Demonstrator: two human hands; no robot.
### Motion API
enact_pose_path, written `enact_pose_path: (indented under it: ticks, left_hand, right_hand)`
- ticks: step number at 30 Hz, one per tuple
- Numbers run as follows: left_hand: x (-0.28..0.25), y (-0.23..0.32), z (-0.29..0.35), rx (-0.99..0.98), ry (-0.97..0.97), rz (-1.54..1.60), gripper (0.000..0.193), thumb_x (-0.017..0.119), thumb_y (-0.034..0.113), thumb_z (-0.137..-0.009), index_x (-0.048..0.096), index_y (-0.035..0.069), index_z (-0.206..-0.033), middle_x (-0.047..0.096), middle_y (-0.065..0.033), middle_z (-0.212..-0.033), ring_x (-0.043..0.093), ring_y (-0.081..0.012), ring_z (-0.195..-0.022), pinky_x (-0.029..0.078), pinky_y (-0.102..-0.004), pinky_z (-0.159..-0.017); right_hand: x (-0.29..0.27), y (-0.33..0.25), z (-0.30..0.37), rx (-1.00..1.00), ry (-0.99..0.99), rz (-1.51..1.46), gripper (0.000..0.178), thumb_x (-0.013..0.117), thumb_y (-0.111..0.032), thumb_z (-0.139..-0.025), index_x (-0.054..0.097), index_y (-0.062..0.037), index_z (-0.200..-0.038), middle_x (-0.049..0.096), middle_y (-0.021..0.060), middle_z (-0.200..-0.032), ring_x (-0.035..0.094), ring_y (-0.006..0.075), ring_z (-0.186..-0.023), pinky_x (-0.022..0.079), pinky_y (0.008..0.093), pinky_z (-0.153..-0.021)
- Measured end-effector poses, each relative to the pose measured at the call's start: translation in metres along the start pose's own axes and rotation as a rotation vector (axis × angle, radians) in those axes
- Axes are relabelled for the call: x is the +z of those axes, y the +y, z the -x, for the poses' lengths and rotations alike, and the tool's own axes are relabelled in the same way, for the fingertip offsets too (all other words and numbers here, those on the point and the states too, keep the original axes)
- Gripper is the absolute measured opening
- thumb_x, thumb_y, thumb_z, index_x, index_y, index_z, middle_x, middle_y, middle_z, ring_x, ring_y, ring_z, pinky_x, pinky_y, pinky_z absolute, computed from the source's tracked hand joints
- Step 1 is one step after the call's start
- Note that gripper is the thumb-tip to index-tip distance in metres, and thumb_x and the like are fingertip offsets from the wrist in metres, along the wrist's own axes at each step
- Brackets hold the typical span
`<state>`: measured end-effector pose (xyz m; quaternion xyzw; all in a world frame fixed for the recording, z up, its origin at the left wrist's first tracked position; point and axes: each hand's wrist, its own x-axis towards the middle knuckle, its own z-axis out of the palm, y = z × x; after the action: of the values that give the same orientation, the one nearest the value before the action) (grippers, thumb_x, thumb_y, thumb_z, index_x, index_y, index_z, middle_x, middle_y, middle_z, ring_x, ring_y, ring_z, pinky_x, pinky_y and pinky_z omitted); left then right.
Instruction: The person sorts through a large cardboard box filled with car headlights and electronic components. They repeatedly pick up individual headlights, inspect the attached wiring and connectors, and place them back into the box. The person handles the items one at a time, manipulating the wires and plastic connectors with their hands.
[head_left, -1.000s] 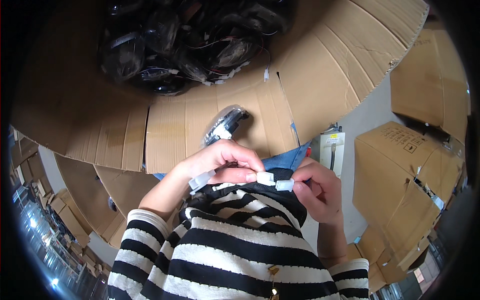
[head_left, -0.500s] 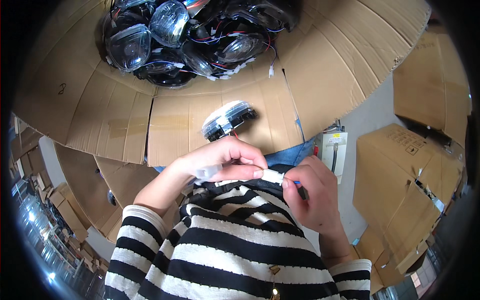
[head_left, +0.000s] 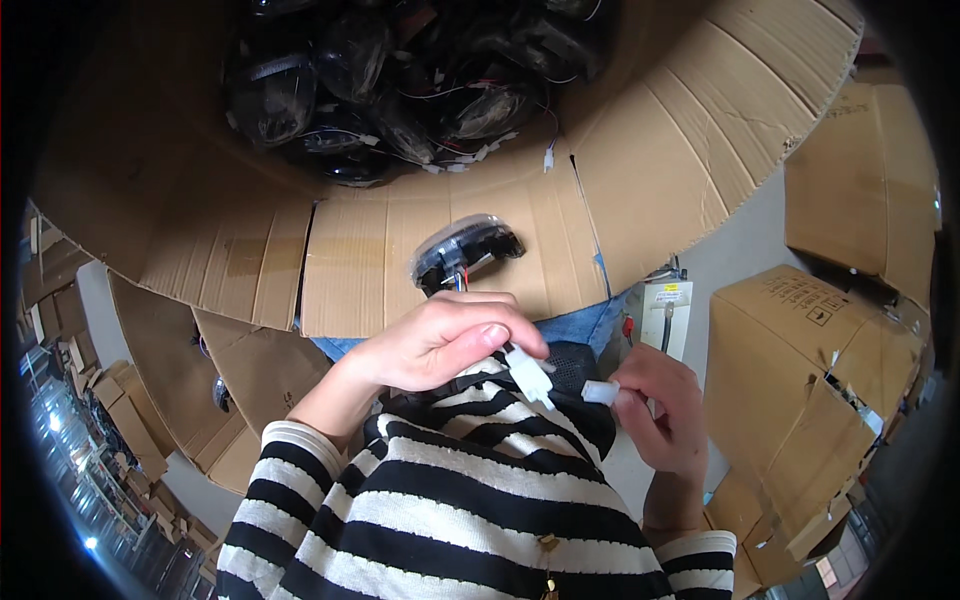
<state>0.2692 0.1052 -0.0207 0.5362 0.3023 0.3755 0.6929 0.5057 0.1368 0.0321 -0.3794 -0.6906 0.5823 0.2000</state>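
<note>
My left hand (head_left: 440, 345) is closed on a white plug connector (head_left: 529, 376), which sticks out past the thumb and fingertips. Between the finger and thumb of my right hand (head_left: 668, 412) is a second, smaller white connector (head_left: 600, 392). A short gap separates the two connectors. Just beyond my left hand, a headlight (head_left: 470, 248) with a clear lens and black housing leans on the cardboard flap (head_left: 350, 270). Red and blue wires run from it toward my left hand, which hides their lower part.
A large open cardboard box (head_left: 690, 130) ahead holds a pile of headlights (head_left: 360, 60) with loose wires and white connectors. On the right are a pale box-shaped device (head_left: 668, 312) with a cable and closed cartons (head_left: 790, 370). More cardboard (head_left: 150, 350) stands at left.
The connectors were together between my hands and are now apart. My right hand has moved right and down. The box's inside and its headlights have gone from bright to dim.
</note>
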Motion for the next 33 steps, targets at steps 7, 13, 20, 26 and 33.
enact_pose_path:
  ticks: [7,13,20,26,33]
  left_hand:
    - [0.008,-0.008,0.003,0.183,0.087,0.089,0.021,0.046,0.012,-0.085,0.058,0.000,-0.096,0.051,-0.0090,-0.090,0.050,-0.0169,-0.082,0.040,-0.0259,-0.069]
    - [0.008,-0.001,0.010,0.077,0.051,0.111,0.020,0.044,0.011,-0.086,0.058,-0.002,-0.083,0.053,-0.0077,-0.075,0.051,-0.0154,-0.066,0.039,-0.0250,-0.059]
    - [0.012,0.005,0.009,0.128,-0.076,0.207,0.037,0.038,0.018,-0.089,0.050,0.002,-0.058,0.048,-0.0048,-0.053,0.044,-0.0164,-0.048,0.034,-0.0285,-0.047]
    - [0.015,0.000,0.010,0.089,-0.209,0.394,0.039,0.036,0.017,-0.090,0.046,0.003,-0.055,0.046,-0.0034,-0.050,0.043,-0.0164,-0.045,0.034,-0.0284,-0.046]
    - [0.018,-0.005,0.017,-0.037,-0.203,0.457,0.041,0.037,0.019,-0.090,0.045,0.003,-0.054,0.047,-0.0021,-0.050,0.041,-0.0107,-0.043,0.031,-0.0248,-0.042]
  right_hand:
    - [-0.001,-0.010,-0.009,-0.059,-0.054,0.000,0.004,0.053,0.003,-0.068,0.052,0.0008,-0.071,0.047,0.0084,-0.060,0.042,0.0209,-0.052,0.033,0.0299,-0.048]
    - [0.002,-0.012,-0.012,-0.134,-0.088,-0.036,0.006,0.055,0.002,-0.067,0.053,-0.0007,-0.072,0.047,0.0078,-0.060,0.043,0.0212,-0.052,0.034,0.0295,-0.047]
    - [0.002,-0.017,-0.020,-0.190,-0.112,-0.023,0.007,0.057,0.002,-0.065,0.053,-0.0015,-0.071,0.047,0.0076,-0.060,0.044,0.0210,-0.051,0.035,0.0292,-0.046]
    - [0.001,-0.017,-0.020,-0.254,-0.141,-0.044,0.011,0.059,0.001,-0.064,0.054,-0.0023,-0.072,0.047,0.0065,-0.060,0.043,0.0204,-0.051,0.034,0.0293,-0.044]
    - [0.002,-0.027,-0.012,-0.341,-0.111,0.370,0.018,0.064,-0.003,-0.057,0.052,-0.0063,-0.069,0.043,0.0029,-0.061,0.042,0.0175,-0.051,0.034,0.0287,-0.043]
